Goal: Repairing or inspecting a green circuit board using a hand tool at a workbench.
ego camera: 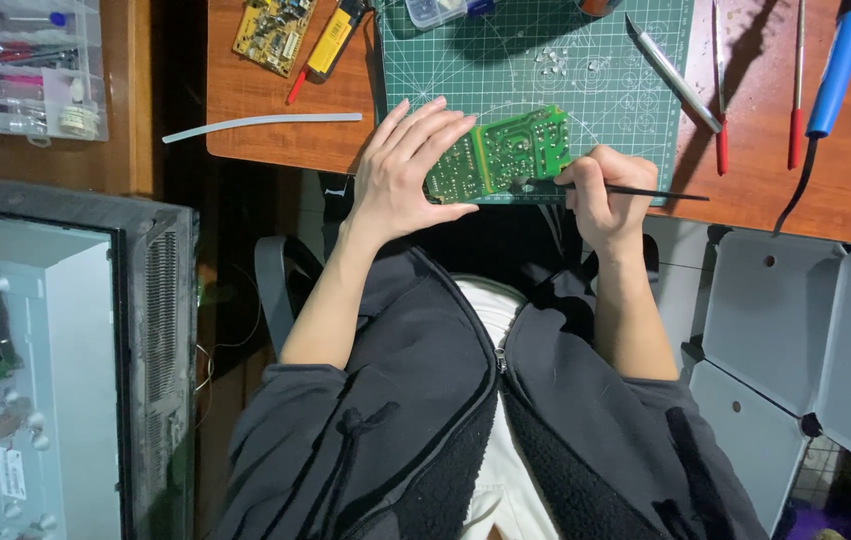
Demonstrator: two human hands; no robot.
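A green circuit board (505, 150) lies solder side up at the near edge of a green cutting mat (545, 60). My left hand (407, 172) rests flat on the board's left end, fingers spread, holding it down. My right hand (605, 195) is closed around a thin black tool (645, 190). The tool's shaft points right, and its near end touches the board's lower right edge.
On the wooden desk (265, 120) lie a yellow circuit board (273, 32), a yellow-handled tool (325, 50), a white strip (260, 124), tweezers (670, 72), red-handled tools (795, 135) and a blue soldering iron (838, 65). An opened monitor (55, 370) stands at left, grey panels (805, 330) at right.
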